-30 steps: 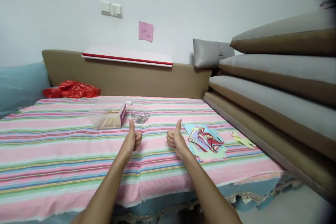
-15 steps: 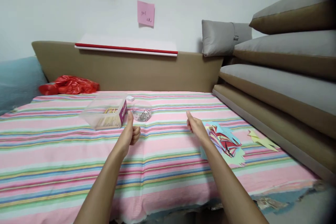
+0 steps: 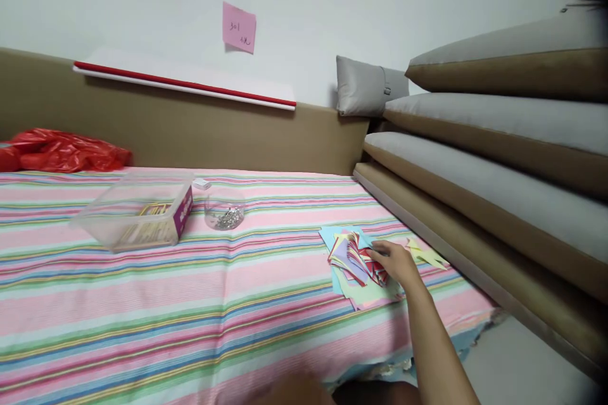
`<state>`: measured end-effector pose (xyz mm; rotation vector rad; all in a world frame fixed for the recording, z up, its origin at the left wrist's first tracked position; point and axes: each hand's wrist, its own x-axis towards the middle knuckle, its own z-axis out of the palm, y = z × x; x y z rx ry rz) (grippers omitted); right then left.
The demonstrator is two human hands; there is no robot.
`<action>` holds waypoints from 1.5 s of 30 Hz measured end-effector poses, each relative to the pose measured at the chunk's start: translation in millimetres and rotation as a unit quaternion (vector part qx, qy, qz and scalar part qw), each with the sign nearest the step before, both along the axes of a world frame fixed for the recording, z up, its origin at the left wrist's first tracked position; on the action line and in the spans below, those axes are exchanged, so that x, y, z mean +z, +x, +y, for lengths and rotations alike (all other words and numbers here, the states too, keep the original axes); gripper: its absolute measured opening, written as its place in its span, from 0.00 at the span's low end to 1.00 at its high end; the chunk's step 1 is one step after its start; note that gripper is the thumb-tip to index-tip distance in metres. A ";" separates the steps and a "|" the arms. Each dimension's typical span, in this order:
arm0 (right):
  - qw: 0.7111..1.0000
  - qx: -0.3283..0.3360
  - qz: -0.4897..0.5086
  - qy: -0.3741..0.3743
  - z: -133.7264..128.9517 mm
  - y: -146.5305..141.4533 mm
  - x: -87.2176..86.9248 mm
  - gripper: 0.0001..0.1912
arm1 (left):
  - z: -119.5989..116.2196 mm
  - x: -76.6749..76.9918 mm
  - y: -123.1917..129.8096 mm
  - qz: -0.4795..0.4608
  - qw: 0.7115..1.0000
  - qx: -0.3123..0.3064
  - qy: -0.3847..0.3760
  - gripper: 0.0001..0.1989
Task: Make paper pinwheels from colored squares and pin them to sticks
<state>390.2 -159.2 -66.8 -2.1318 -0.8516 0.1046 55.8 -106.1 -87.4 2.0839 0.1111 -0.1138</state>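
Striped cloth (image 3: pixel 156 304) carries the paper pile (image 3: pixel 349 261). Watching remotely, I see the right hand (image 3: pixel 395 261) bent over it; whether gripping, I cannot tell. To this hand's left, a clear tub (image 3: pixel 208 207) probably stops metal pieces (image 3: pixel 230 218) scattering. Maybe the left hand (image 3: pixel 295 390) is that low blur, unreadable.

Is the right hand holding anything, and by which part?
Cannot be told: the right hand is at the right side of the colored paper pile, grip unclear.

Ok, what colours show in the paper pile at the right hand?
Mainly light blue, pale green, lilac and red on the paper pile; the head view shows it.
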 end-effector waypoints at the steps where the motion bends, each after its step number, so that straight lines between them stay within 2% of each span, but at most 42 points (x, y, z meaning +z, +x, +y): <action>1: 1.000 -0.003 -0.003 0.005 0.3 -0.7 -0.1 0.14 | -2.9 -3.8 1.1 -0.001 1.000 0.005 -0.008 0.12; 4: 0.998 -0.037 -0.021 0.044 -0.3 -4.1 6.9 0.14 | -6.8 -7.8 0.3 0.001 1.000 0.015 -0.015 0.13; 7: 0.988 -0.092 -0.035 0.121 -2.4 -9.7 22.2 0.17 | -7.1 -5.2 1.5 0.002 1.000 0.021 -0.020 0.12; 11: 0.960 -0.106 -0.012 0.259 2.6 -31.9 43.5 0.22 | -1.6 11.7 7.6 -0.005 0.999 0.041 -0.023 0.11; 13: 0.945 -0.077 0.041 0.315 14.2 -53.7 49.1 0.23 | 7.1 26.7 9.4 -0.041 0.992 0.112 -0.036 0.13; 15: 0.931 -0.022 0.120 0.344 31.4 -82.0 50.4 0.23 | 21.1 41.6 8.9 -0.089 0.969 0.213 -0.081 0.16; 17: 0.913 0.046 0.199 0.354 50.0 -113.0 49.3 0.22 | 38.6 52.5 5.0 -0.129 0.924 0.325 -0.157 0.21; 19: 0.892 0.106 0.262 0.354 64.8 -141.8 47.7 0.21 | 56.2 59.0 -2.8 -0.142 0.870 0.405 -0.241 0.26; 21: 0.857 0.159 0.342 0.351 73.0 -164.4 46.6 0.18 | 69.8 63.1 -12.9 -0.156 0.829 0.445 -0.302 0.28; 22: 0.834 0.182 0.388 0.348 74.9 -172.8 46.2 0.16 | 74.6 65.0 -17.7 -0.168 0.817 0.451 -0.318 0.27; 24: 0.788 0.221 0.467 0.334 75.9 -184.7 44.9 0.14 | 79.8 68.9 -25.0 -0.191 0.812 0.447 -0.323 0.25; 25: 0.776 0.235 0.489 0.322 75.8 -188.8 44.2 0.13 | 80.8 70.6 -27.0 -0.197 0.815 0.443 -0.319 0.24; 28: 0.789 0.265 0.481 0.275 76.3 -198.8 42.5 0.12 | 80.6 73.5 -27.3 -0.205 0.815 0.437 -0.321 0.22; 31: 0.807 0.286 0.460 0.237 79.0 -209.0 44.1 0.15 | 80.4 73.1 -24.1 -0.223 0.796 0.456 -0.329 0.21; 33: 0.810 0.289 0.453 0.236 81.0 -214.9 46.0 0.14 | 81.7 71.9 -22.7 -0.231 0.778 0.490 -0.317 0.21; 36: 0.820 0.273 0.432 0.259 83.0 -219.2 45.4 0.26 | 84.8 69.8 -22.1 -0.244 0.746 0.540 -0.302 0.23; 38: 0.830 0.271 0.413 0.261 84.0 -218.1 40.9 0.35 | 86.1 69.0 -22.1 -0.252 0.735 0.548 -0.310 0.23; 41: 0.845 0.267 0.379 0.265 84.8 -211.6 30.5 0.35 | 86.3 69.7 -22.5 -0.243 0.755 0.510 -0.332 0.21; 45: 0.859 0.277 0.346 0.255 79.5 -198.7 20.1 0.25 | 86.0 70.8 -21.6 -0.200 0.802 0.472 -0.308 0.15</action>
